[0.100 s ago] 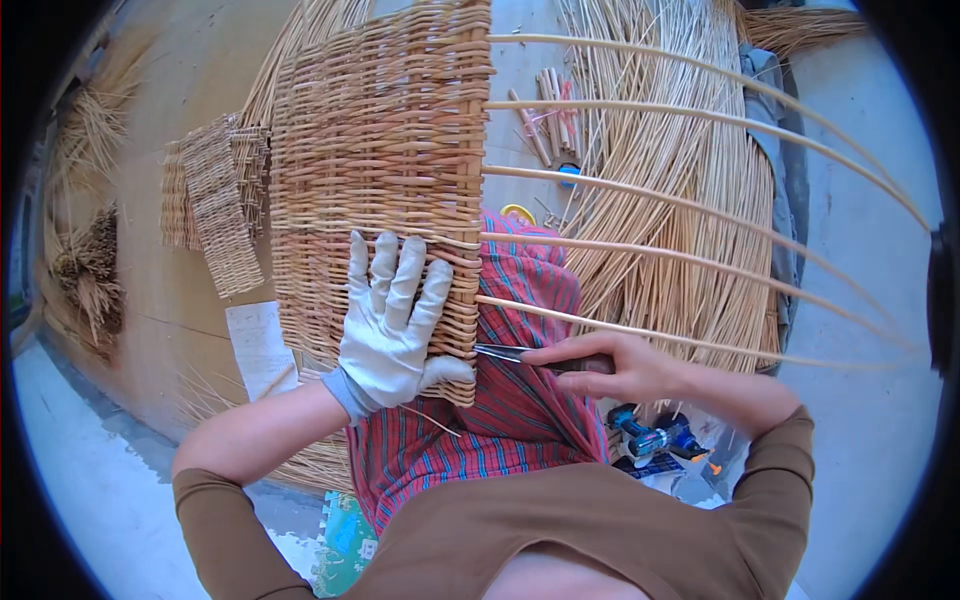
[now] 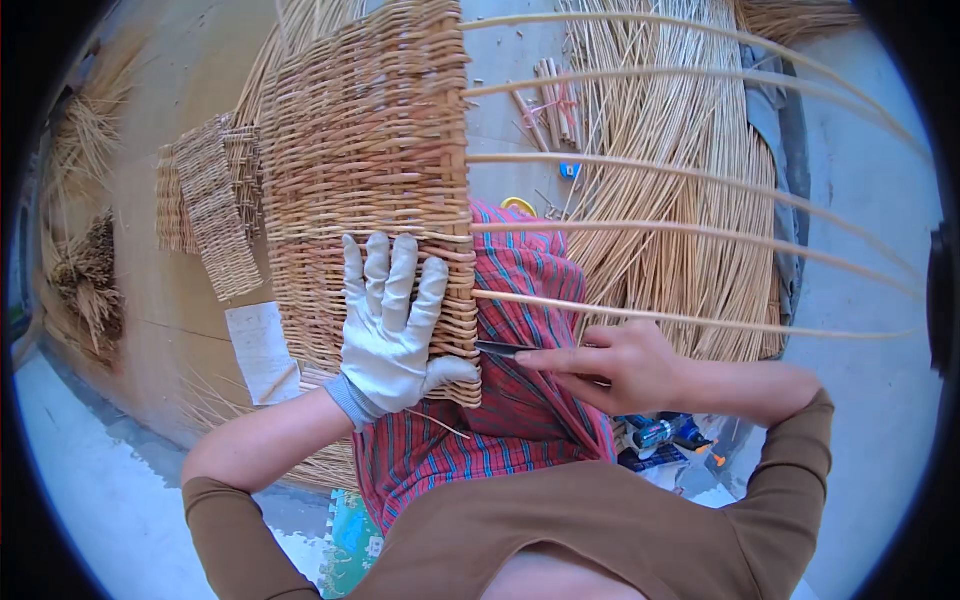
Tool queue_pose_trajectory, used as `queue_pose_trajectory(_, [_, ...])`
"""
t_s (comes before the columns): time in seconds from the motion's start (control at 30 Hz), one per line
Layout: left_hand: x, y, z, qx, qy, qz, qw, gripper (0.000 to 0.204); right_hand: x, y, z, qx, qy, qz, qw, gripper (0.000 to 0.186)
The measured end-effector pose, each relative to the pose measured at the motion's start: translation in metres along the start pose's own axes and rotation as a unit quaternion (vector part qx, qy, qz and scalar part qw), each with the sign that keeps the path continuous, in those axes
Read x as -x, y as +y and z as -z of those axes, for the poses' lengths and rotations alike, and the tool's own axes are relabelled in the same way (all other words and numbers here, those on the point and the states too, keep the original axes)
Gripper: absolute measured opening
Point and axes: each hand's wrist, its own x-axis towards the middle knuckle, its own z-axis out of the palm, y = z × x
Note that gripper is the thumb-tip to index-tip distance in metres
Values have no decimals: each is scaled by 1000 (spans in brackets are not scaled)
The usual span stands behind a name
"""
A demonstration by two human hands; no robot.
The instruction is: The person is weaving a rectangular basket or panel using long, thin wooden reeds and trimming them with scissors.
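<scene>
A half-woven wicker panel [image 2: 365, 150] lies across my lap, with long bare cane ribs [image 2: 690, 235] sticking out to the right. My left hand [image 2: 392, 325], in a white work glove, presses flat on the panel's near woven edge with fingers spread. My bare right hand [image 2: 625, 365] grips a thin dark metal tool [image 2: 503, 349] whose tip points left at the woven edge, just below the lowest rib. A red plaid cloth [image 2: 520, 420] covers my lap under the work.
A big bundle of loose cane strands [image 2: 680, 130] lies on the floor to the right. A small woven mat piece [image 2: 212, 215] and dry fibre bundles [image 2: 85, 265] sit at the left. A white paper sheet [image 2: 258, 350] and bottles [image 2: 660, 435] lie near my lap.
</scene>
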Motion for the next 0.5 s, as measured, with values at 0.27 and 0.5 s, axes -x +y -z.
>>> queue_pose_trajectory(0.27, [-5, 6, -1, 38, -6, 40, 998, 122, -33, 31, -12, -324, 64, 133, 934, 50])
queue_pose_trajectory(0.5, [-6, 6, 3, -1, -12, 31, 999, 116, -22, 21, 0, 38, -8, 72, 997, 60])
